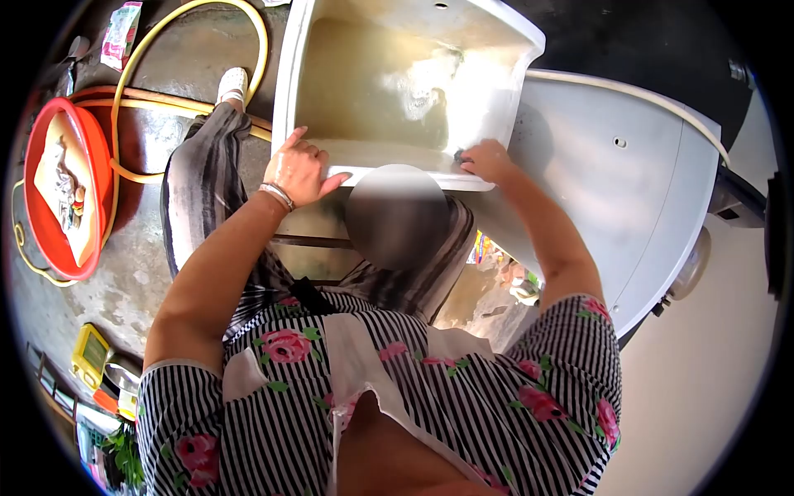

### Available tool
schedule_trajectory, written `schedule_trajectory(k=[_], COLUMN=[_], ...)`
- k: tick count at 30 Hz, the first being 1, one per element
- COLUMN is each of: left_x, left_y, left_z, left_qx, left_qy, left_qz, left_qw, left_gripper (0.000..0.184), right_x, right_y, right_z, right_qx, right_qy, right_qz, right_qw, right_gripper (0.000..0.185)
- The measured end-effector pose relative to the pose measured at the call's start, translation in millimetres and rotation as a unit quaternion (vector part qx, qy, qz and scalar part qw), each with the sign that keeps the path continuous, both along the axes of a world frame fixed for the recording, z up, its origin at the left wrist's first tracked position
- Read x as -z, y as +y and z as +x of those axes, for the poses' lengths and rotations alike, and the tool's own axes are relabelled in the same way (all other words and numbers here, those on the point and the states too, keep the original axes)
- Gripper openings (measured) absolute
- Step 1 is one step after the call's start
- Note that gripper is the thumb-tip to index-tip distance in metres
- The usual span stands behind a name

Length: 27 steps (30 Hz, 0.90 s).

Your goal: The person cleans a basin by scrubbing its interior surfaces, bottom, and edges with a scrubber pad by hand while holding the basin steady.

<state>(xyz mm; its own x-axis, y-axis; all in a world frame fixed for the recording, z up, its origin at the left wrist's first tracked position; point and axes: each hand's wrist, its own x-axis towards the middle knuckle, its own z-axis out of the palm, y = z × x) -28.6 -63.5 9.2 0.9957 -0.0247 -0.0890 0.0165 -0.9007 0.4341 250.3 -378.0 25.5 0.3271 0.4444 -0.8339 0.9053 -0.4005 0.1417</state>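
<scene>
A white rectangular tub sits in front of me, tilted so that I look into it, with cloudy yellowish water inside. My left hand grips its near rim at the left corner, thumb stretched along the edge and fingers curled over. At the near right corner, my right hand is closed on a small dark scouring pad pressed to the inner edge. Most of the pad is hidden by the fingers.
A large grey-white appliance panel stands to the right, with a pale hose along its edge. On the left floor are a yellow hose, a red basin holding a board and cloth, and a yellow container.
</scene>
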Motion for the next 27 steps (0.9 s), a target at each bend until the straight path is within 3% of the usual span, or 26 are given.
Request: schedule_trajectory(k=[3, 6, 10, 12, 17, 21, 22, 24, 27], left_x=[0.7, -0.8, 0.4, 2.3, 1.4, -3.7, -1.9, -0.8, -4.9], left_y=[-3.3, -1.5, -2.2, -0.2, -3.6, -5.0, -4.8, -4.2, -7.3], left_z=[-2.9, -1.9, -2.7, -2.1, -1.3, -2.2, -2.5, -2.3, -4.5], left_qx=[0.002, 0.002, 0.000, 0.001, 0.003, -0.003, -0.005, -0.009, -0.006], left_qy=[-0.018, -0.022, -0.027, -0.019, -0.010, -0.017, -0.029, -0.023, -0.025], left_qz=[-0.001, -0.006, -0.010, -0.013, -0.001, -0.004, -0.006, -0.018, -0.023], left_qw=[1.000, 1.000, 1.000, 1.000, 1.000, 1.000, 1.000, 1.000, 0.999], left_gripper=[0.056, 0.055, 0.054, 0.053, 0.054, 0.055, 0.055, 0.055, 0.054], right_x=[-6.8, -1.6, 51.7, 94.2, 142.5, 200.4, 184.3, 156.8, 164.2], right_y=[-29.1, -14.8, 27.4, 25.2, 38.1, 24.0, 34.4, 50.0, 66.5], right_z=[1.9, 2.6, -7.5, -8.9, -7.5, 35.8, 41.6, 61.9, 66.6], right_qx=[0.155, 0.110, -0.096, -0.103, -0.068, 0.009, 0.076, 0.205, 0.349], right_qy=[0.036, 0.024, -0.025, -0.046, -0.095, -0.048, -0.064, -0.093, -0.205], right_qz=[0.095, 0.079, -0.086, -0.084, -0.035, -0.002, 0.113, 0.335, 0.438], right_qw=[0.983, 0.990, 0.991, 0.990, 0.993, 0.999, 0.989, 0.915, 0.803], right_gripper=[0.024, 0.021, 0.019, 0.021, 0.024, 0.023, 0.023, 0.024, 0.028])
